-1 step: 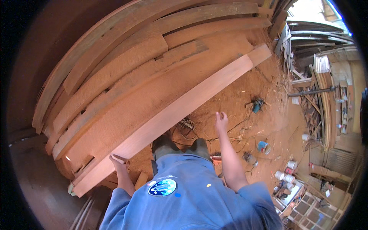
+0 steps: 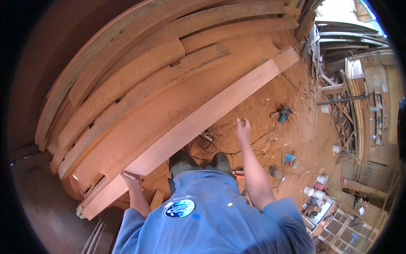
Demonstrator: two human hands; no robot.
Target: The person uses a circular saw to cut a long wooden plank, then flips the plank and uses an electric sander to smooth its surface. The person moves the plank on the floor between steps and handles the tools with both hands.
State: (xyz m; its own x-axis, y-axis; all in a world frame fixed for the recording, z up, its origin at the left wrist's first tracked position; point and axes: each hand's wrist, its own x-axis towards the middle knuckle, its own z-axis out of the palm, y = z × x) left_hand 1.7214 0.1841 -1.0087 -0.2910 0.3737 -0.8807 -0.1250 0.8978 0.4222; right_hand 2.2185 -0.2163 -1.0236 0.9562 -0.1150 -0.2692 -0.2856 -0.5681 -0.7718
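Note:
A long, smooth, reddish-brown wooden plank (image 2: 196,118) runs slantwise from the near left to the far right in front of me. My left hand (image 2: 132,181) grips its near edge toward the left end, some fingers hidden against the wood. To the right of the plank, my right hand (image 2: 243,129) hangs in the air above the dusty floor. It looks empty, with the thumb and fingers loosely bent and a gap between the tips. Beyond it on the floor lies a teal power tool (image 2: 283,114) with a dark cord.
Long, thick boards (image 2: 135,89) lie beyond the plank, coated in brown dust. Coiled cord (image 2: 207,142) lies near my legs. A blue tin (image 2: 290,160) stands at right, with white tubs (image 2: 315,193) farther off. Stacked timber (image 2: 357,106) lines the right side.
My right hand has shifted very slightly away from me. The left hand stays at the plank's edge, and the plank keeps its place.

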